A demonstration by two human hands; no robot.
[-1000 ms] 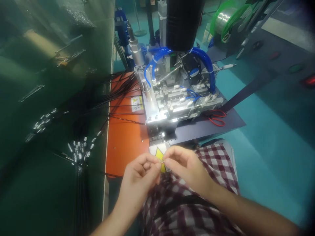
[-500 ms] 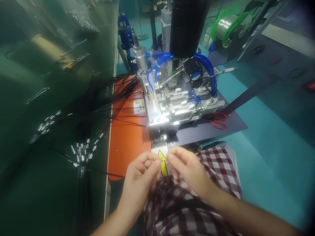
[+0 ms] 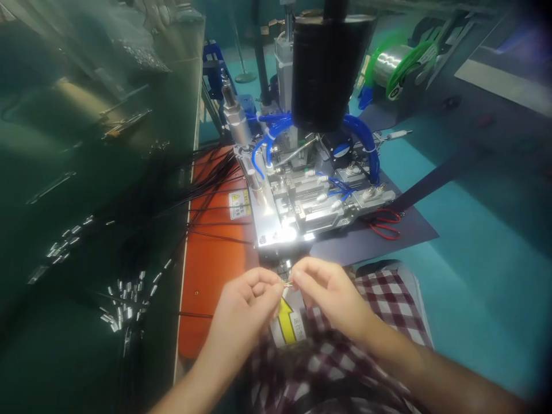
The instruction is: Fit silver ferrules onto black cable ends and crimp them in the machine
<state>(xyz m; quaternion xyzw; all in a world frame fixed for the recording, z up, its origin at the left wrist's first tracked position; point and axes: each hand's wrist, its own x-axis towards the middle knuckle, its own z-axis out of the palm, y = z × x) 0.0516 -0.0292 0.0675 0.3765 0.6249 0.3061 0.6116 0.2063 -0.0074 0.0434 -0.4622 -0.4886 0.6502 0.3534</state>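
My left hand (image 3: pixel 248 305) is closed in a pinch, with the fine bare-looking wire ends (image 3: pixel 287 283) showing at its fingertips. A black cable (image 3: pixel 196 314) runs from the left toward this hand and passes out of sight behind it. My right hand (image 3: pixel 330 293) is also closed, thumb and forefinger pinched at the other side of the same wire ends. Both hands hover over a label with a yellow arrow (image 3: pixel 286 322), just in front of the metal machine (image 3: pixel 297 201). Most of what lies inside the fingers is hidden.
Black cables (image 3: pixel 211 172) cross the orange plate (image 3: pixel 215 276) left of the machine. Cable bundles with shiny metal ends (image 3: pixel 129 293) lie on the dark green table (image 3: pixel 77 356). A black cylinder (image 3: pixel 325 75) hangs above the machine; a green wire spool (image 3: pixel 388 66) is at back right.
The view has tilted, so the machine and table appear lower and slightly left. My hands keep their pinch close together, and the thin wire ends between the fingertips show more clearly.
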